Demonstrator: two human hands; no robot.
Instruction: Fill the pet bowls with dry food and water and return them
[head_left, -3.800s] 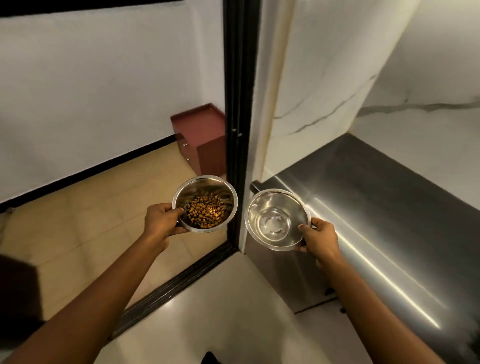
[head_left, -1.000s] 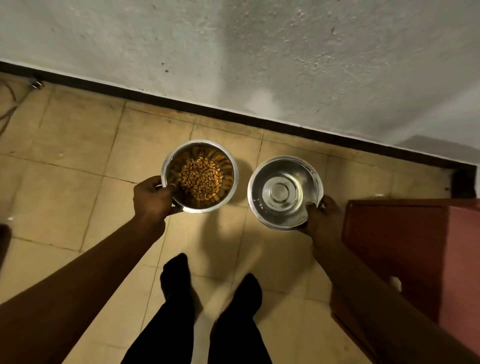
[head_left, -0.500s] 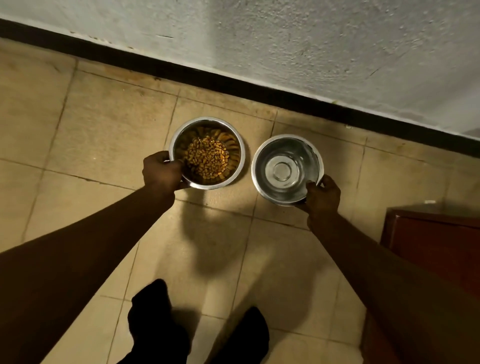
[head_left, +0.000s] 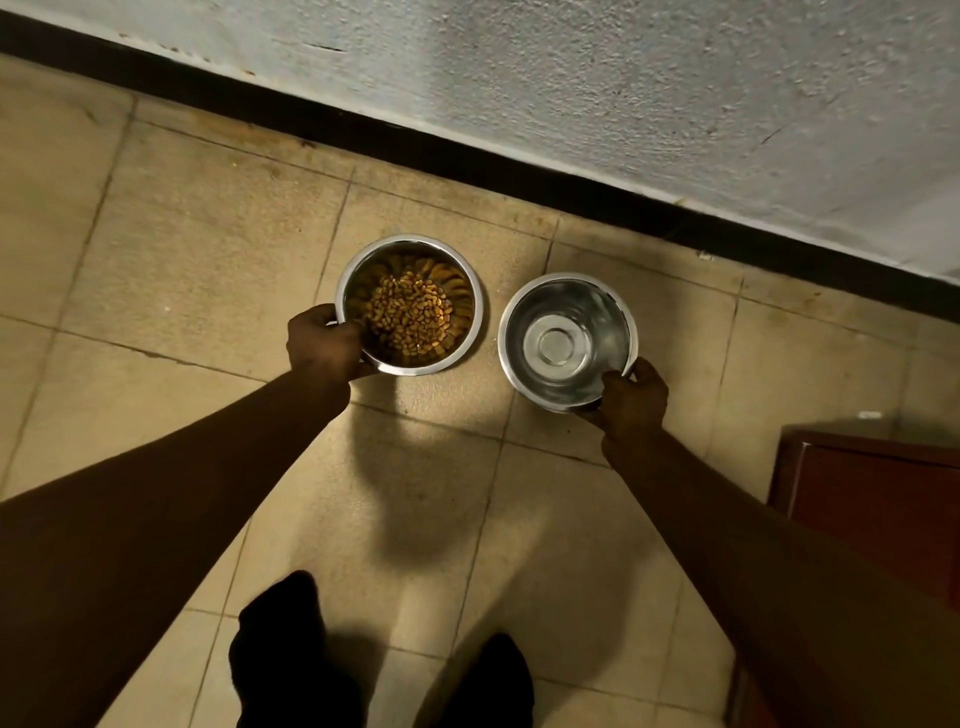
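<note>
1. Two steel bowls sit side by side in front of you, low over the tiled floor (head_left: 197, 260), near the black skirting (head_left: 519, 166) at the foot of the wall; you cannot tell whether either one touches the tiles.
2. The food bowl (head_left: 457, 270) is the left one, with a heap of brown kibble (head_left: 410, 317) in its middle.
3. The water bowl (head_left: 524, 312) is just to its right, apart from it by a narrow strip of floor, and shows clear water (head_left: 556, 345) over its round base.
4. Your left hand (head_left: 324, 345) grasps the food bowl at its near-left rim, thumb hooked over the edge and fingers (head_left: 358, 370) curled beneath.
5. Your right hand (head_left: 634, 397) grasps the water bowl at its near-right rim, thumb on the rim, the rest of the fingers hidden under the bowl.
6. Both forearms reach down and forward from the lower corners of the view.
7. Your two dark-clad feet (head_left: 291, 649) stand on the tiles below the bowls.
8. A dark red cabinet (head_left: 872, 499) stands at the right edge, near the water bowl but apart from it.
9. The rough pale wall (head_left: 623, 78) fills the top of the view.
</note>
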